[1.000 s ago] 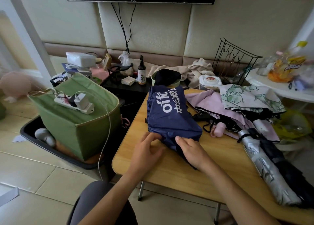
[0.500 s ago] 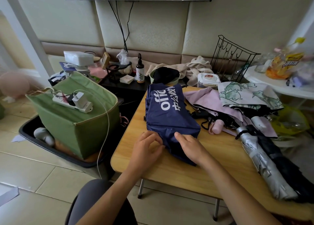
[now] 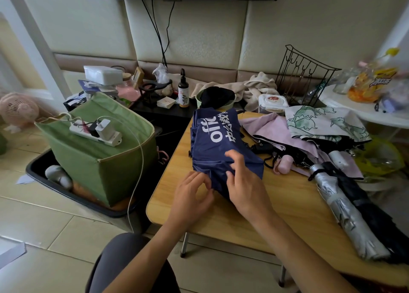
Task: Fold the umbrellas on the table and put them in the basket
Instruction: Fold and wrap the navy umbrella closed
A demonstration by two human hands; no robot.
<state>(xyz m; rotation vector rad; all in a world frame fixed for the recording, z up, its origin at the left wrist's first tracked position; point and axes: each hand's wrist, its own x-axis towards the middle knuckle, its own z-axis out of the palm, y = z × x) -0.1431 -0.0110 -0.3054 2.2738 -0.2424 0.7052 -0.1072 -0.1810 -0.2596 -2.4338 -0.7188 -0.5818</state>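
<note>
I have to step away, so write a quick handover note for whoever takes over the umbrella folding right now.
Left hand: fingers curled, pinching the near edge of the navy blue fabric umbrella with white lettering.
Right hand: gathering that umbrella's folds.
It lies on the wooden table, not yet wrapped.
Still loose there: pink umbrella, leaf-print umbrella, silver-and-black umbrella.
Left: fold all four and put them in the basket; no umbrella shows in the green fabric bin.
</note>
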